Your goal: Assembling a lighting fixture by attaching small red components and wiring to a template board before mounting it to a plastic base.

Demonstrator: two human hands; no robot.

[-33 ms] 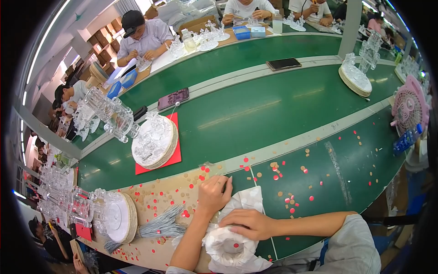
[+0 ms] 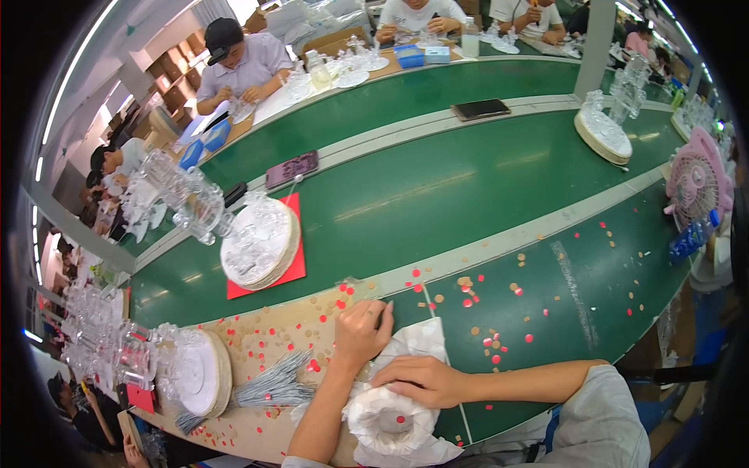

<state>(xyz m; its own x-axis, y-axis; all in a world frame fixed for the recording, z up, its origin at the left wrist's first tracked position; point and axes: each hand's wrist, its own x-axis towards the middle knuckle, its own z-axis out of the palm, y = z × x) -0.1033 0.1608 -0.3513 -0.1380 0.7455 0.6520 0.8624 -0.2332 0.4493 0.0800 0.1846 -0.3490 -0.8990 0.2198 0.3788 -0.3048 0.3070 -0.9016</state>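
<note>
Right now the left hand (image 2: 361, 334) is being pressed down on the table (image 2: 468, 195), at the far edge of a crumpled sheet of white wrapping paper (image 2: 417, 343), with the fingers (image 2: 380, 316) drawn together and curled under; whether anything small is being pinched beneath them cannot be told. The right hand (image 2: 417, 381) is being laid flat across the same paper, fingers close together and stretched out toward the left, clamped on nothing, only resting on the sheet. Just below that hand, a white paper-wrapped bundle (image 2: 390, 421) with a round hollow in its top is being kept close to the person's body, touching the paper.

Red and tan round dots (image 2: 484, 300) are being seen scattered over the green surface and over the brown cardboard sheet (image 2: 265, 335) to the left. A bunch of thin grey sticks (image 2: 273, 384) is lying on that cardboard, near the left forearm. Further left, a round plate (image 2: 204, 373) loaded with clear glass pieces is standing at the edge. Beyond the hands, another round tray of glassware (image 2: 260, 243) is sitting on a red mat (image 2: 292, 269). At the right rim a pink fan (image 2: 694, 183) is being shown. Other people (image 2: 246, 66) are being seen seated at the far side.
</note>
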